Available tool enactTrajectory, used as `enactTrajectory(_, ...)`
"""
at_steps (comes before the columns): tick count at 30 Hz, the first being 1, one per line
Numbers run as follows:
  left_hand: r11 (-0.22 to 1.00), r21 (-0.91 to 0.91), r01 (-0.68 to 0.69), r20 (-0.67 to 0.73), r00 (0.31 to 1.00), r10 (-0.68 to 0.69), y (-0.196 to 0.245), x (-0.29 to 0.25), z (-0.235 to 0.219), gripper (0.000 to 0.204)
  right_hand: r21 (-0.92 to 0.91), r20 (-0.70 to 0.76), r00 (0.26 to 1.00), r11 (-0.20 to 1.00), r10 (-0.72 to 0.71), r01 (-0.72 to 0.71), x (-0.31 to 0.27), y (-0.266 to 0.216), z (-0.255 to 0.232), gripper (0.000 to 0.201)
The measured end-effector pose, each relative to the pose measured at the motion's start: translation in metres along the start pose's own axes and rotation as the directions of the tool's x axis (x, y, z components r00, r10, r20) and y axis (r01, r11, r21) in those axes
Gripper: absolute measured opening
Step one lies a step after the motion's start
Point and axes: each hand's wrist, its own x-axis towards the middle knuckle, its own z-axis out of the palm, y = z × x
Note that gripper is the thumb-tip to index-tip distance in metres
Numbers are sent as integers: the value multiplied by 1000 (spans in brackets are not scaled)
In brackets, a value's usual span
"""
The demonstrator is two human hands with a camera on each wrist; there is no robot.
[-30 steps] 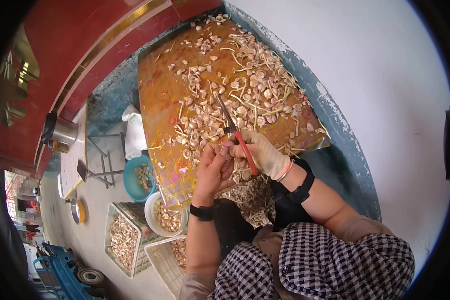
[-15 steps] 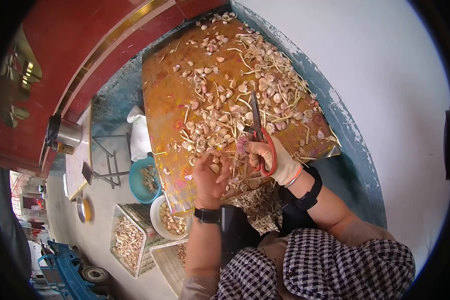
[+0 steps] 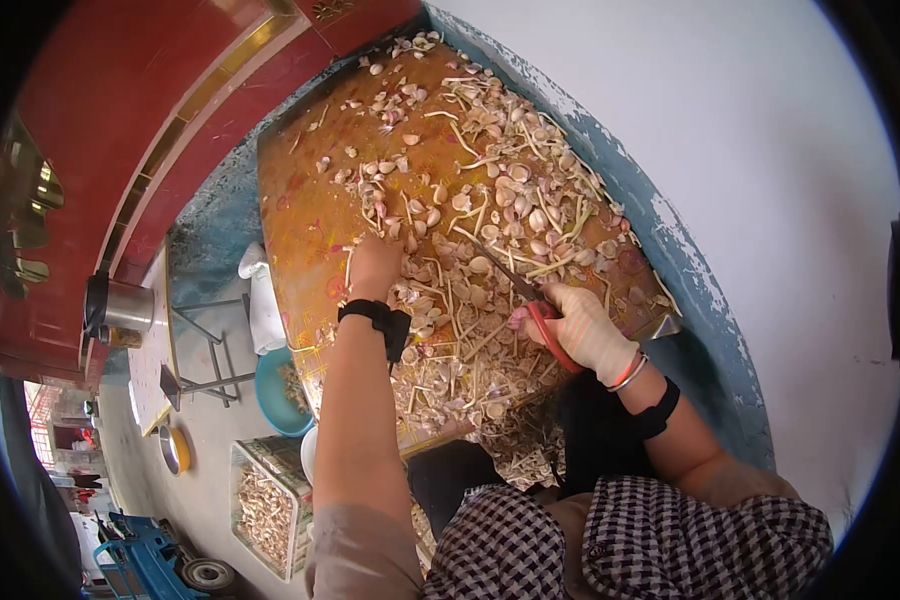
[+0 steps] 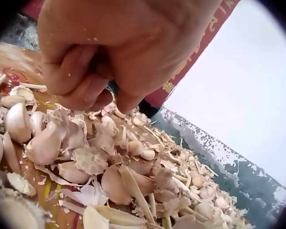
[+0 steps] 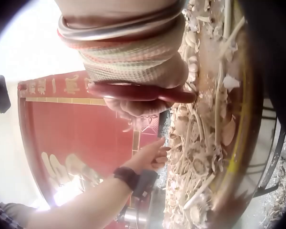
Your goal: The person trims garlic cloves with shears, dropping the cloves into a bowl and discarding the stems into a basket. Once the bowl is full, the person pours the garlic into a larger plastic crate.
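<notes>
On the garlic-strewn table (image 3: 310, 215), left hand (image 3: 373, 266) reaches, fingers curled, holding nothing visible; gloved right hand (image 3: 582, 328) grips red-handled scissors (image 3: 530, 300), parked aside.

Gloved right hand (image 5: 138, 71) grips red scissors (image 5: 143, 93) over garlic (image 5: 200, 143).

Red-handled scissors (image 3: 545, 325) lie under the fingers of the right hand (image 3: 588, 330) in its cream knit glove. Beneath the left hand (image 3: 375, 265), pale beige garlic cloves (image 4: 43, 143) cover an orange-brown table (image 3: 310, 215) with red floral marks.
</notes>
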Motion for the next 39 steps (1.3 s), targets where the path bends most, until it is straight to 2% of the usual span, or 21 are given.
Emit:
enactTrajectory(1, 1000, 0, 1, 18, 1000, -1, -2, 2, 3, 45, 0, 2, 1000, 1000, 18, -18, 5, 12, 2, 30)
enactTrajectory(3, 1000, -7, -12, 5, 1000, 12, -1, 7, 3, 43, -289, -45, 997, 956, -59, 43, 19, 32, 13, 34)
enactTrajectory(5, 1000, 5, 19, -44, 999, -19, -3, 4, -3, 42, -270, -78, 997, 963, -20, -1, 15, 34, 12, 37)
enactTrajectory(6, 985, -160, 68, 7, 998, -68, 6, -9, -22, 41, -185, -135, 990, 983, -34, 9, 12, 32, 8, 35)
enactTrajectory(7, 941, -316, 125, 64, 992, -111, 13, -23, -39, 40, -99, -192, 981, 995, -42, 24, 8, 28, 4, 34)
enactTrajectory(8, 823, -557, 114, 47, 993, -105, 13, -39, -46, 30, -146, -233, 972, 989, -27, -7, 4, 17, -4, 33)
enactTrajectory(9, 825, -554, 114, 46, 993, -107, 11, -56, -55, 30, -57, -248, 969, 998, -5, -10, 4, 26, -4, 30)
enactTrajectory(11, 562, -823, 85, 128, 991, 37, 7, -92, -71, 20, -50, -253, 965, 997, -65, 54, -6, 14, -10, 29)
enactTrajectory(13, 457, -883, 106, 164, 982, 89, 8, -140, -76, 16, -131, -190, 971, 984, -148, 124, -22, 6, -10, 30)
enactTrajectory(15, 497, -855, 148, 224, 970, 96, 8, -186, -74, 16, -317, 8, 978, 927, -210, 202, -45, -13, -12, 36)
enactTrajectory(17, 570, -812, 127, 217, 972, 93, 9, -227, -63, 19, -474, 54, 930, 811, -363, 344, -64, -17, -1, 39)
enactTrajectory(19, 684, -724, 88, 222, 969, 111, 5, -255, -56, 21, -527, 102, 910, 754, -402, 392, -81, -25, 7, 39)
enactTrajectory(20, 776, -631, -23, 127, 983, 133, 6, -271, -53, 18, -576, 136, 891, 697, -433, 427, -90, -28, 10, 40)
enactTrajectory(24, 800, -600, -12, 150, 980, 127, 0, -309, -60, 23, -585, 280, 853, 626, -440, 515, -116, -39, 12, 40)
enactTrajectory(27, 746, -666, 7, 214, 960, 182, -3, -331, -69, 17, -539, 335, 799, 595, -499, 597, -133, -47, 7, 39)
enactTrajectory(28, 824, -565, -42, 205, 960, 189, -5, -336, -71, 17, -567, 357, 801, 570, -481, 595, -139, -52, 5, 39)
enactTrajectory(31, 851, -516, -96, 159, 966, 205, -2, -357, -74, 19, -535, 434, 770, 554, -468, 638, -148, -51, 4, 36)
enactTrajectory(35, 880, -465, -96, 137, 974, 178, 3, -383, -83, 28, -550, 478, 784, 561, -395, 618, -166, -55, 8, 34)
enactTrajectory(37, 847, -523, -91, 115, 978, 176, 2, -397, -82, 27, -500, 481, 777, 602, -405, 623, -172, -48, 17, 32)
enactTrajectory(38, 811, -579, -87, 98, 980, 175, 0, -403, -81, 27, -414, 490, 786, 692, -378, 591, -171, -39, 21, 32)
enactTrajectory(39, 811, -580, -83, 92, 982, 167, -2, -406, -82, 27, -411, 497, 779, 687, -382, 599, -175, -40, 22, 32)
